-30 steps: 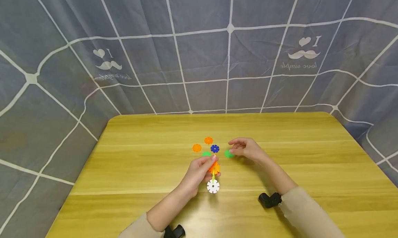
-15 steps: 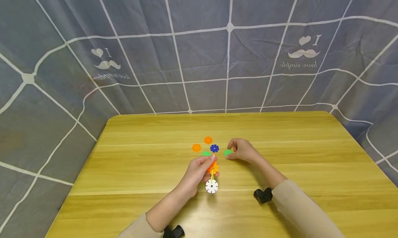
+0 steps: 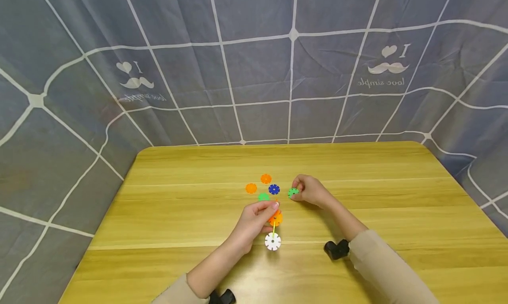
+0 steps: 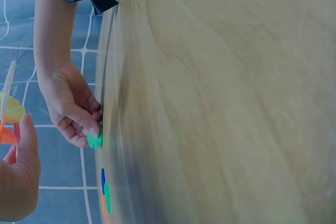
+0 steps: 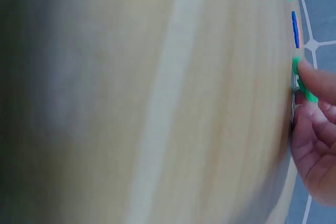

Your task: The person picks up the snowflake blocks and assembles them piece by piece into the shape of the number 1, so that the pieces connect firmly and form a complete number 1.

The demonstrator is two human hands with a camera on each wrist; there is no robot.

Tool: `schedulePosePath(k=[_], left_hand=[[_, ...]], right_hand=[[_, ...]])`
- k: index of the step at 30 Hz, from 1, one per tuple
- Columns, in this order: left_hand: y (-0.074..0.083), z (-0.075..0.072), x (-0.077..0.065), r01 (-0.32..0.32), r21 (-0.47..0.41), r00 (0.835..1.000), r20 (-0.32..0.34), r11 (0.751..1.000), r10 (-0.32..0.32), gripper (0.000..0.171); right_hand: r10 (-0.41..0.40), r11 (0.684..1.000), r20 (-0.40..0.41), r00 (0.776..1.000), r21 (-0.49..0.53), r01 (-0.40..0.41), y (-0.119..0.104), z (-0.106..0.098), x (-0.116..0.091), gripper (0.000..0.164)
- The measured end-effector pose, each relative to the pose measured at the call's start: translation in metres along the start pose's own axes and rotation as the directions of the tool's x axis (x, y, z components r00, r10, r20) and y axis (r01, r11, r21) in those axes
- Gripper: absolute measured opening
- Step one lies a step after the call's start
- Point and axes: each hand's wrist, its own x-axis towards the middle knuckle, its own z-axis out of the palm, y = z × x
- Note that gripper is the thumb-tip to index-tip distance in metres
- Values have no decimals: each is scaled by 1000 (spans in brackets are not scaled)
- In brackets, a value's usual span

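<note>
My left hand (image 3: 251, 224) grips a joined set of notched plastic discs. In it I see an orange disc (image 3: 277, 218), a yellow disc (image 4: 16, 109) that looks edge-on from the head, and a white disc (image 3: 272, 242) at the near end. Fingers cover part of the orange portion. Farther right, my right hand (image 3: 314, 192) pinches a loose green notched disc (image 3: 293, 193) between thumb and fingers. That green disc (image 4: 95, 140) appears tilted, close to the tabletop, in the left wrist view. The two hands are apart.
On the wooden table (image 3: 190, 171) lie a blue disc (image 3: 274, 189), another green disc (image 3: 263, 197), and two orange discs, one farther back (image 3: 266, 178) and one at left (image 3: 251, 188). A grey curtain (image 3: 258, 74) with white lines hangs behind the table.
My right fingers have closed on the green disc, and it now tilts up in their pinch. The left hand has barely moved; its joined discs have shifted slightly right and nearer.
</note>
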Motion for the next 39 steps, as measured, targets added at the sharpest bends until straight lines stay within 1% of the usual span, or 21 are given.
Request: schedulePosePath(k=[2,4,7,10,14,17,26,33,39], left_hand=[[0,-1,-1,-5,-7,1000,5,1000,5,44],[-1,-1,-1,-11,-8,1000,9,1000,12,44],[-2,-2,0,-17,-7,1000,16,1000,18,43],[-3,-3,0,-23,0,1000,19,1000,23,43],[-4,-3,0,-23,10,1000,15,1000,23,45],[-3,-3,0,-24,15,1000,16,1000,23,46],[-3,-1,0,-39,22,999,37,999,38,45],[-1,1,-1,-34,14,999,33,999,34,44],[0,2,-3,-36,18,999,26,999,36,44]], right_hand=[[2,997,7,1000,71,-3,0,0,-1,24],[8,986,31,1000,168,-13,-1,0,-1,24],[9,948,80,997,317,-34,-4,-2,-4,25],[-19,919,117,993,394,-29,-11,-4,-9,27],[-73,906,137,988,422,9,-23,-8,-15,28],[-104,906,142,984,423,35,-33,-11,-19,29],[-155,893,161,975,444,68,-57,-14,-33,30],[-210,876,179,961,471,103,-67,-14,-38,29],[-212,876,190,959,472,101,-69,-15,-41,26]])
